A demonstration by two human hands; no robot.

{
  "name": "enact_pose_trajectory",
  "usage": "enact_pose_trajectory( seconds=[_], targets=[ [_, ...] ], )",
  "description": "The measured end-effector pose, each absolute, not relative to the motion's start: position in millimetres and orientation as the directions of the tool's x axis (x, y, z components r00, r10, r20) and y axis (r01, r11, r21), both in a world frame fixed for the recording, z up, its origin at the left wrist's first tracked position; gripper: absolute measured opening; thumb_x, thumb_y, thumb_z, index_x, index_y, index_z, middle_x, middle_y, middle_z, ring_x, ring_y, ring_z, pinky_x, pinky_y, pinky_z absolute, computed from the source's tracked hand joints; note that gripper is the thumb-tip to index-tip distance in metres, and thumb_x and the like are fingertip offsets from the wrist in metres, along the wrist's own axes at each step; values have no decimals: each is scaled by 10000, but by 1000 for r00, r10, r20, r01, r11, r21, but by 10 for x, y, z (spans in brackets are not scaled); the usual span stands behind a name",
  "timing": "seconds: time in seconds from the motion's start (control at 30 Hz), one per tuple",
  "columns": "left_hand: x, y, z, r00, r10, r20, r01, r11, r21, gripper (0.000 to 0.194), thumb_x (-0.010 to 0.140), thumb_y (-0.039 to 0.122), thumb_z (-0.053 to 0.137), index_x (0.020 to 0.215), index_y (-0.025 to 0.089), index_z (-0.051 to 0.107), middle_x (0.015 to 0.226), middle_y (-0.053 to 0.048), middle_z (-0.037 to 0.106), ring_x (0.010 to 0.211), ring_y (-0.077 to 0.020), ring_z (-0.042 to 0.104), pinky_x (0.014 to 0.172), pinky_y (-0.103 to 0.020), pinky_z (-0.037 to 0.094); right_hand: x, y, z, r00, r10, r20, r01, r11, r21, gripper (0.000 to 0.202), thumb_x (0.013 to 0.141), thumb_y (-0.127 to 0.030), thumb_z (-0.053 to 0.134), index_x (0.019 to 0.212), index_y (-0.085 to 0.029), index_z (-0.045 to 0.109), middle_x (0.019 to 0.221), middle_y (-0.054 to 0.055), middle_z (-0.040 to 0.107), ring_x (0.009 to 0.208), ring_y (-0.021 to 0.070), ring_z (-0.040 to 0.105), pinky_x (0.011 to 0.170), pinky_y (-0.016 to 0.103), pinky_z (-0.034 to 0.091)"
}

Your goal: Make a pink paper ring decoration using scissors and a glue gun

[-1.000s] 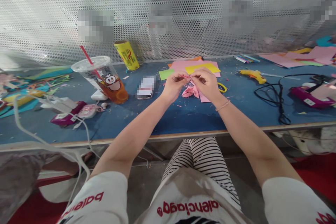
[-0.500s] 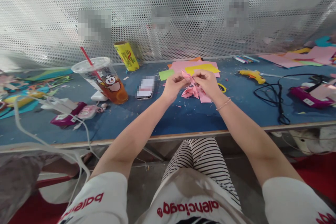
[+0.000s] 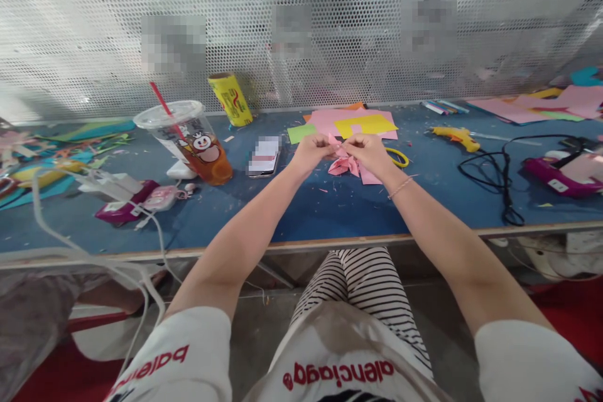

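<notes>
Between my hands is a small piece of folded pink paper (image 3: 335,143), pinched from both sides. My left hand (image 3: 315,152) grips its left part with thumb and fingertips, and my right hand (image 3: 366,152) closes on its right part. Just below the fingers lies a pink paper flower (image 3: 343,166) with pointed petals; whether it joins the held piece I cannot tell. A flat pink strip (image 3: 370,176) rests partly under my right hand. Beside that hand, yellow scissor handles (image 3: 398,157) show, their blades hidden.
Behind my hands lie pink, yellow and green paper sheets (image 3: 325,120). To the left are a phone (image 3: 264,157), an iced drink cup (image 3: 202,151), a yellow tube (image 3: 230,100) and a purple power strip (image 3: 125,204). A yellow glue gun (image 3: 456,136) with a black cord (image 3: 502,169) lies right.
My hands have lowered slightly and the fingers have shifted on the pink paper, which now stands up less between them. The camera view has shifted a little.
</notes>
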State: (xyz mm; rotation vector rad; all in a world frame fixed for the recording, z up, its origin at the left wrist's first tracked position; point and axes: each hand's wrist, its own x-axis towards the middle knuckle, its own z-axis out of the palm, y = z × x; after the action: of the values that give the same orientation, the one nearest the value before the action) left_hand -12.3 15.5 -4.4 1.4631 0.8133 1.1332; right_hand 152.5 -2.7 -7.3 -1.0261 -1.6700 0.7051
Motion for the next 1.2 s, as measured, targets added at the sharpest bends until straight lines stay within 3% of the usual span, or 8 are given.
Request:
enact_pose_trajectory(
  seconds=[0.13,0.27,0.47,0.53,0.6,0.77,0.97,1.2],
  targets=[
    [-188,233,-76,335,926,176,-28,-177,984,107,655,196,701,704,133,631,613,-2,619,545,-85,586,614,-250,497,1562,35,-121,-196,848,492,418,526,-741,164,766,-305,556,725,-162,626,699,23,628,608,115,541,618,279,454],
    [-287,367,-138,284,949,134,216,-199,956,67,633,116,622,598,158,583,502,20,538,467,-91,508,545,-250,436,1669,114,-203,-282,796,536,658,567,-495,163,744,-289,606,829,-160,658,881,83,635,847,199,579,808,383,459],
    [-415,473,-278,212,933,289,649,-356,673,170,479,68,663,566,173,562,588,-48,530,781,-271,572,765,-388,413,1727,129,-310,-364,822,438,752,537,-383,244,648,-263,712,865,-161,664,1029,126,590,1013,264,554,882,449,453],
    [-386,421,-288,205,886,416,723,-424,546,274,501,117,688,760,159,610,826,-111,587,962,-318,528,877,-447,371,1733,146,-314,-380,823,423,740,544,-396,106,711,-211,641,798,-155,664,992,123,613,953,239,581,831,412,477],
    [-315,337,-268,384,789,480,702,-587,403,346,600,215,677,935,165,609,1019,-132,565,1049,-304,481,937,-454,340,1749,180,-312,-353,833,425,737,527,-422,94,730,-141,589,781,-149,668,956,123,642,905,223,602,812,393,481],
    [-137,180,-236,731,576,365,551,-814,182,179,721,304,620,851,181,626,976,-90,550,978,-233,497,903,-392,371,1816,256,-288,-234,855,463,656,490,-574,156,715,-166,626,863,-149,673,919,105,686,861,200,629,834,382,483],
    [-166,249,-297,712,607,352,551,-795,255,140,730,293,618,757,160,583,863,-85,552,868,-215,529,783,-341,408,1854,266,-241,-96,912,400,474,395,-787,188,653,-111,656,840,-131,653,911,96,687,825,166,629,826,363,497],
    [-199,321,-361,582,742,332,600,-668,440,369,680,305,666,989,152,534,913,-74,633,770,-161,583,702,-283,442,1910,345,-282,-70,934,352,397,350,-849,203,660,-146,652,862,-146,634,903,67,667,787,148,610,780,339,508]
  ],
)
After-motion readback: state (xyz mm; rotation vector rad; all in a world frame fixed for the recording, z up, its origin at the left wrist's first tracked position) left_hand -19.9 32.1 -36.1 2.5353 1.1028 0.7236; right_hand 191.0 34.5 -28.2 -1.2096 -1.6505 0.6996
